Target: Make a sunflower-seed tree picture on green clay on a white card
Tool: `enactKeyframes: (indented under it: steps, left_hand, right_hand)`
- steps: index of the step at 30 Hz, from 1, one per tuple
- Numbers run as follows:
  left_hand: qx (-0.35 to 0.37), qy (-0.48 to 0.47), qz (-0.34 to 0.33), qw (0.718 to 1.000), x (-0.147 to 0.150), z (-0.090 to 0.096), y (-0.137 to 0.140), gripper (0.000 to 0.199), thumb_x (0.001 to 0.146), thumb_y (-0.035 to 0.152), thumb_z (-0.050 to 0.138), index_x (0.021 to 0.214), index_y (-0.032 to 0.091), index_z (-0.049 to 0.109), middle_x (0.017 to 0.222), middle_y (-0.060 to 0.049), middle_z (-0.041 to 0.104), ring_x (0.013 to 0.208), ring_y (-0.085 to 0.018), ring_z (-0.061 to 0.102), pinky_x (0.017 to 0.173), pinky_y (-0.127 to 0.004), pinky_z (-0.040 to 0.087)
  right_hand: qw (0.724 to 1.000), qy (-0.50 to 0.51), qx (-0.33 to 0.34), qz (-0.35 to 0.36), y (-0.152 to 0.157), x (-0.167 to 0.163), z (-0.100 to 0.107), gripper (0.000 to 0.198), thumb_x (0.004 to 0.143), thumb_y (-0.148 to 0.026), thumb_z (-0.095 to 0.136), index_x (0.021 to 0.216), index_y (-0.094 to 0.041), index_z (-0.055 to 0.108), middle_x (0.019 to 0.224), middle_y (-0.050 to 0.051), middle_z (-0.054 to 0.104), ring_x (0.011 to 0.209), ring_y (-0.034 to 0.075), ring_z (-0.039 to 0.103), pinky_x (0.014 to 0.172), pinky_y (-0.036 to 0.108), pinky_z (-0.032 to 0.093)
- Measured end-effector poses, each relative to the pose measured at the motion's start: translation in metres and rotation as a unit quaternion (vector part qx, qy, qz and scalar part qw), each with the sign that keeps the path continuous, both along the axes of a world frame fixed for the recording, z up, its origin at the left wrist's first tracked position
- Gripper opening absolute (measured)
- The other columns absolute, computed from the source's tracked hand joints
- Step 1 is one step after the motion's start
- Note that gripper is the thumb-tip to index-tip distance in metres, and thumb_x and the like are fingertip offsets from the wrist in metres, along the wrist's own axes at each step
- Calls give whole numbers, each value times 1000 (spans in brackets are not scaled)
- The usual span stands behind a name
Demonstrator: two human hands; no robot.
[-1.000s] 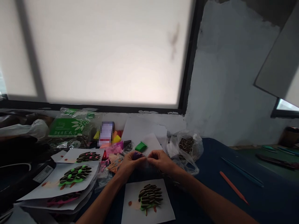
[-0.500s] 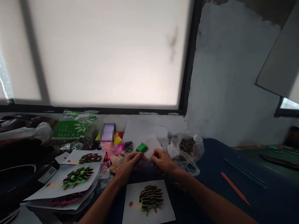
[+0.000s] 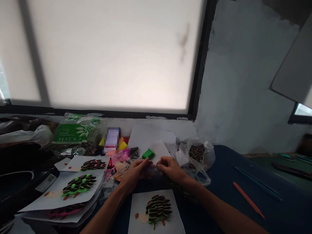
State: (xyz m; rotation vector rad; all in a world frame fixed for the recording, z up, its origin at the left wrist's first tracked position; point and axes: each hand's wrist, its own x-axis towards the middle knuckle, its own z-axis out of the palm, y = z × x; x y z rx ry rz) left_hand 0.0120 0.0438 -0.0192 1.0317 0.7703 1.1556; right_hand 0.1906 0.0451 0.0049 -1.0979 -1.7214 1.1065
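- Left hand has thumb and finger pinched together at a small purple bit, which sits in the gap between the two hands, up above the near card. Blurry, so no clue on its exact shape.
- Right hand is pinched too, just beside it, but I can't tell if anything's caught in those fingertips.
- There's some hazy clear film hanging under the fingers, I think.
- My guess on handling: the purple stuff is super light and soft, maybe a bit tacky, so it'd dent if you squeeze. Take it by the edge with fingertips, gently. Film's probably thin, floppy and kinda slippery, so grab a corner.
- Versus half a second ago: fingertips are a little closer together now, and the purple looks a bit duller and darker.
- The seed hedgehog on that card looks the same as before, and the green block hasn't budged behind the hands.
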Motion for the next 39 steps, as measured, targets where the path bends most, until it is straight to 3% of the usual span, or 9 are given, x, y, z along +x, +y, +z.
enactKeyframes:
  steps: [4, 9, 14, 22, 26, 32, 35, 39]
  left_hand:
    - [-5, 13, -5, 1000, -3, 0, -2, 45, 70, 54, 81, 83, 12, 70, 84, -11, 76, 56, -17, 70, 50, -25, 57]
    - [1, 26, -12, 1000, -1, 1, -4, 53, 53, 56, 90, 74, 11, 72, 71, -7, 73, 55, -16, 68, 51, -24, 56]
    - [2, 24, -7, 1000, 0, 1, -4, 55, 54, 59, 88, 74, 10, 74, 72, -8, 74, 58, -16, 66, 52, -24, 56]
    - [-8, 12, 4, 1000, -1, -1, -2, 52, 51, 52, 92, 76, 11, 74, 75, -8, 74, 59, -15, 65, 57, -27, 57]
    - [-14, 6, 10, 1000, -1, -2, 0, 41, 59, 45, 90, 74, 12, 71, 73, -5, 72, 58, -14, 64, 57, -27, 58]
    - [-8, -3, 7, 1000, -1, -1, 0, 41, 56, 44, 92, 71, 13, 70, 66, 0, 65, 57, -13, 62, 57, -26, 57]
    - [-3, -2, 9, 1000, -1, -1, 0, 44, 53, 46, 92, 72, 13, 70, 66, 0, 65, 57, -12, 62, 57, -25, 56]
    - [4, 6, 9, 1000, 0, -3, 0, 40, 59, 45, 89, 72, 12, 70, 66, -1, 66, 57, -12, 61, 57, -25, 55]
  right_hand:
    - [1000, 6, 10, -6, 1, 2, 0, 11, 75, -22, 63, 69, -19, 55, 59, -5, 55, 52, 10, 49, 50, 21, 40]
    - [1000, 4, 22, -1, -6, 2, 4, 14, 72, -26, 70, 73, -18, 57, 63, -4, 57, 57, 12, 53, 54, 23, 42]
    - [999, 3, 39, 8, -8, -1, 4, 13, 77, -29, 65, 73, -18, 59, 65, -2, 57, 61, 13, 54, 58, 24, 44]
    - [987, -10, 130, -92, -6, 0, 0, 23, 71, -22, 67, 65, -21, 45, 65, -5, 47, 62, 13, 45, 59, 24, 38]
    - [981, -4, 166, -97, -11, -2, 1, 20, 71, -18, 66, 63, -21, 48, 76, -1, 55, 72, 15, 51, 68, 26, 43]
    - [990, 22, 136, -41, -13, -4, -1, 15, 78, -34, 65, 73, -19, 65, 74, 2, 65, 70, 18, 60, 66, 28, 49]
    - [991, 42, 125, -20, -13, -6, -2, 13, 75, -32, 65, 74, -19, 65, 80, 2, 67, 76, 18, 61, 72, 29, 50]
    - [994, 51, 97, -8, -10, -9, -5, 13, 73, -27, 59, 64, -18, 63, 66, 0, 63, 66, 16, 58, 67, 27, 49]
